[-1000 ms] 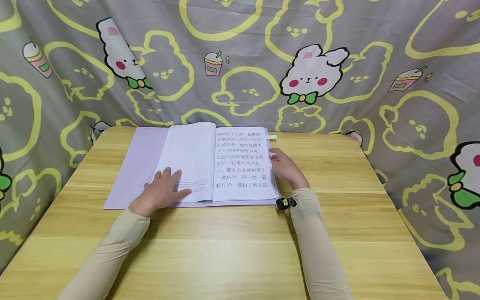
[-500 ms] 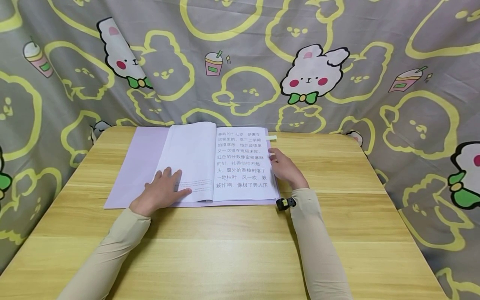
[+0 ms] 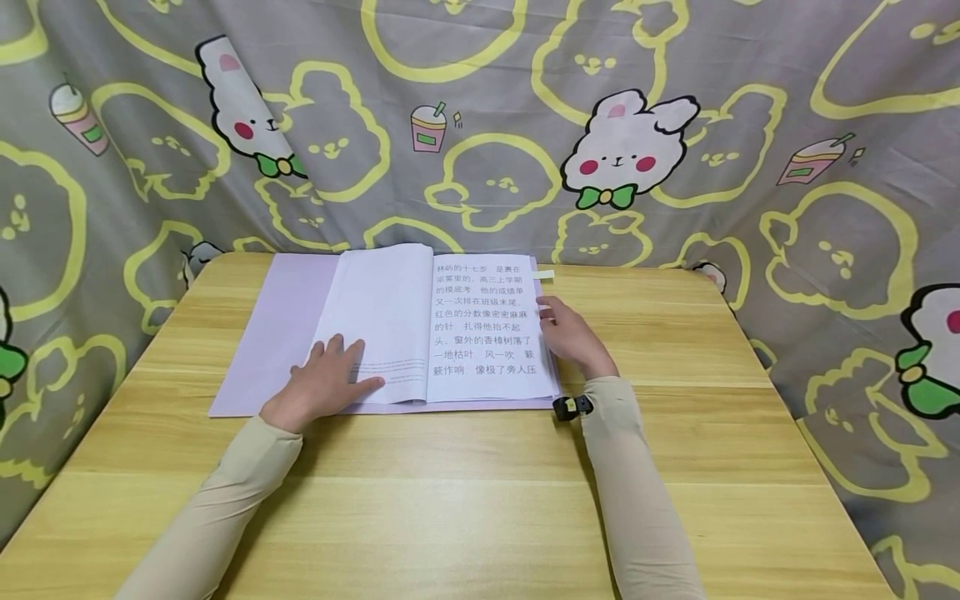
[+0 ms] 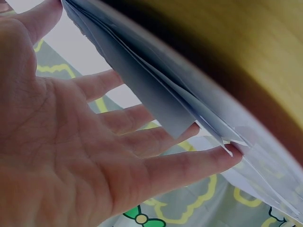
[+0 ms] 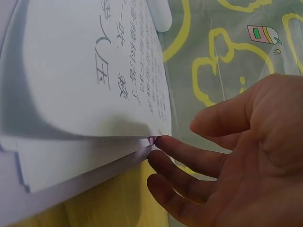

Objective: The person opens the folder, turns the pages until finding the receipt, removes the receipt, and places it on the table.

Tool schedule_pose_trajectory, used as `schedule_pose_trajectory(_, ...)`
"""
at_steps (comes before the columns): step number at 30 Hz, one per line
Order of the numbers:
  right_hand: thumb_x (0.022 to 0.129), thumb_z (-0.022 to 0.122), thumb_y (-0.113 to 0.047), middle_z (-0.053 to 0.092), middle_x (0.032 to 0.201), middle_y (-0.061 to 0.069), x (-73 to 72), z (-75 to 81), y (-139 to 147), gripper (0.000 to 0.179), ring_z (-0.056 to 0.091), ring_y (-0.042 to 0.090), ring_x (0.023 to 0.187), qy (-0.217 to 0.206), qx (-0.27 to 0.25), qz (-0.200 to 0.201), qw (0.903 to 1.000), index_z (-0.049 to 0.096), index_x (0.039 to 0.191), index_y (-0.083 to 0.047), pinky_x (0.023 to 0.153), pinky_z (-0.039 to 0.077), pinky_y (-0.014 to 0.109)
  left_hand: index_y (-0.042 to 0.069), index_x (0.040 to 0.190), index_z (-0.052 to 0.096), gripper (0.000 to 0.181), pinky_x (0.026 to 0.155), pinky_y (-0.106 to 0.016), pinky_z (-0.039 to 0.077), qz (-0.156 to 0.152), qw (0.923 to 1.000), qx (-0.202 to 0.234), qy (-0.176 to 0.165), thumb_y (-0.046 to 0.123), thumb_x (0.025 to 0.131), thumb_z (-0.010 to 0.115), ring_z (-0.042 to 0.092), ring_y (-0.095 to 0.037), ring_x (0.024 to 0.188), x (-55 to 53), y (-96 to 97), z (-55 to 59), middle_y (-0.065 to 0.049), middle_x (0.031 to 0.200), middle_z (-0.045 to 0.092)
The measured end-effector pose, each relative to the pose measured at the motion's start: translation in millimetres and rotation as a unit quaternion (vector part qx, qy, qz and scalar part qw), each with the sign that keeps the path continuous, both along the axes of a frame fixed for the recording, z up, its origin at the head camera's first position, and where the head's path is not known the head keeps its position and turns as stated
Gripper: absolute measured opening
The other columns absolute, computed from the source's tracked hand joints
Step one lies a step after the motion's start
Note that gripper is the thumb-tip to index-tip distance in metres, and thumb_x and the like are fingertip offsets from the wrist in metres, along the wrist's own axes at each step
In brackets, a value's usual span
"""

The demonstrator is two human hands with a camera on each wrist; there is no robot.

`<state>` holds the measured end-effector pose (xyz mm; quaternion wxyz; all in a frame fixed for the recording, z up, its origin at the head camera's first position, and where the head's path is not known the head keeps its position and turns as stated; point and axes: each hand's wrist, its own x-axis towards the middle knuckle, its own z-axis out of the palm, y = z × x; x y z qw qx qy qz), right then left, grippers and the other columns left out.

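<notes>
A booklet with a pale purple cover (image 3: pixel 258 333) lies spread out near the table's far edge. Its left page (image 3: pixel 378 308) is mostly blank with small faint lines low down; large Chinese characters fill the right page (image 3: pixel 480 329). My left hand (image 3: pixel 326 379) rests on the left page with fingers spread, and the left wrist view has those fingertips along the loose sheet edges (image 4: pixel 156 90). At the booklet's right edge is my right hand (image 3: pixel 570 333). In the right wrist view its index fingertip (image 5: pixel 163 142) touches the page edge, with the thumb (image 5: pixel 213 124) apart from the paper.
A pale tab (image 3: pixel 543 275) sticks out at the booklet's upper right. A black device (image 3: pixel 572 407) is strapped at the right wrist. Behind the wooden table (image 3: pixel 450 500) hangs a grey patterned curtain (image 3: pixel 495 100), which also runs along both sides.
</notes>
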<state>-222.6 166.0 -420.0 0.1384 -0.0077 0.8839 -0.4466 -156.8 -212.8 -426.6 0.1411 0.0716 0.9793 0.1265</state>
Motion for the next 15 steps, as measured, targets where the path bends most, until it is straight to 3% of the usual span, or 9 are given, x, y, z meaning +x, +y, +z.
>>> schedule_pose_trajectory(7,0.109,0.038,-0.02,0.047,0.154,0.02,2.1,6.4,1.4,0.05,0.044,0.036,0.143,0.04,0.023,0.017,0.9988,0.035,0.158,-0.008,0.117,0.036,0.053,-0.003,0.157,0.034,0.088,0.094,-0.088,0.027,-0.001,1.0,0.0,-0.001,0.056,0.097,0.061,0.024,-0.064,0.141,-0.2,-0.2,-0.3,-0.04,0.157,0.024)
schedule_pose_trajectory(11,0.11,0.041,-0.019,0.049,0.152,0.017,3.7,9.4,1.1,0.049,0.047,0.036,0.14,0.052,-0.002,0.025,0.9983,0.038,0.157,-0.007,0.116,0.037,0.052,-0.002,0.157,0.034,0.088,0.094,-0.088,0.028,-0.001,1.0,0.0,-0.002,0.057,0.097,0.061,0.024,-0.064,0.141,-0.4,-0.7,-0.9,-0.04,0.157,0.025)
schedule_pose_trajectory(15,0.11,0.041,-0.018,0.047,0.153,0.016,5.1,10.7,-0.4,0.049,0.053,0.034,0.132,0.039,-0.047,0.038,0.9974,0.037,0.158,-0.008,0.107,0.046,0.051,-0.002,0.157,0.034,0.088,0.094,-0.088,0.028,-0.001,1.0,0.0,-0.001,0.057,0.097,0.061,0.024,-0.064,0.141,-0.5,-0.8,-1.1,-0.04,0.157,0.025)
